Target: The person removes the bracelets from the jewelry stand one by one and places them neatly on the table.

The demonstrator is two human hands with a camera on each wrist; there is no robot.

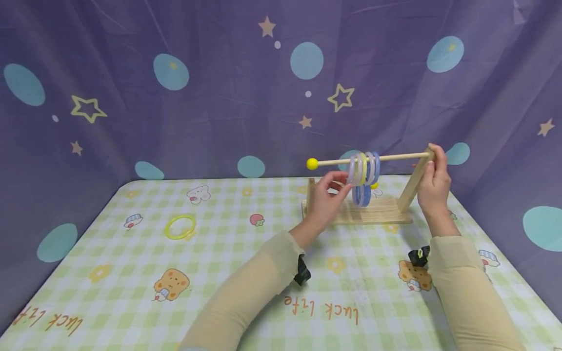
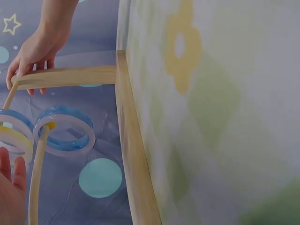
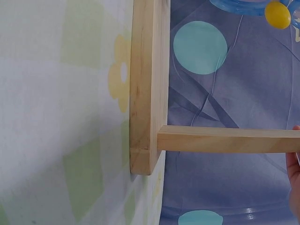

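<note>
A wooden stand (image 1: 377, 213) sits at the far right of the table. Its upper dowel (image 1: 395, 157) ends in a yellow ball (image 1: 312, 164) and carries several pale, yellow and blue rings (image 1: 364, 168). More blue rings (image 1: 362, 195) hang lower down. My left hand (image 1: 344, 181) pinches the leftmost pale ring (image 1: 352, 170). My right hand (image 1: 431, 163) grips the top of the slanted upright (image 1: 410, 187). The left wrist view shows the upright (image 2: 70, 76), the right hand (image 2: 33, 51), a blue ring (image 2: 63, 131) and the left fingertips (image 2: 11, 187). Base (image 3: 147, 84) and upright (image 3: 225, 139) fill the right wrist view.
A loose yellow ring (image 1: 180, 226) lies on the checked tablecloth (image 1: 246, 273) at the left. A purple curtain (image 1: 219, 97) with stars and dots closes the back and both sides. The stand sits close to the rear curtain.
</note>
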